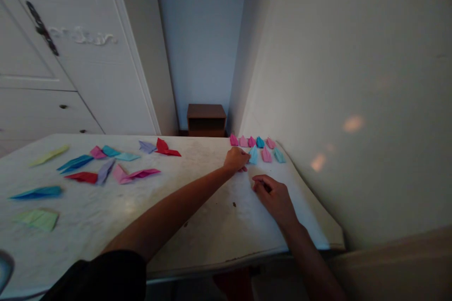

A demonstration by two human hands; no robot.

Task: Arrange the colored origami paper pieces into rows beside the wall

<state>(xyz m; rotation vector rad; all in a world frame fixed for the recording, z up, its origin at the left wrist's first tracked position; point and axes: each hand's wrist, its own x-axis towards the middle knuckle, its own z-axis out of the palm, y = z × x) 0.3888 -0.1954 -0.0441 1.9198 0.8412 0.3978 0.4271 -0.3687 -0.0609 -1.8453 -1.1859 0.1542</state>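
Note:
My left hand (236, 160) reaches to the far right part of the table, fingers closed at the left edge of a light blue folded paper (253, 155). A pink folded paper (266, 154) and a teal folded paper (279, 155) stand to its right in the same row. Behind them runs another row of small folded papers, including a magenta one (233, 140), a blue one (260, 142) and a pink one (270, 143). Nearer to me, my right hand (277, 197) hovers over the table with curled fingers, and nothing shows in it.
Several more folded papers lie scattered on the left of the white table (208, 240), among them a red one (165, 148), a blue one (37, 192) and a green one (37, 219). A wall (353, 80) borders the right side. White cabinets (95, 70) and a brown stand (206, 112) are beyond.

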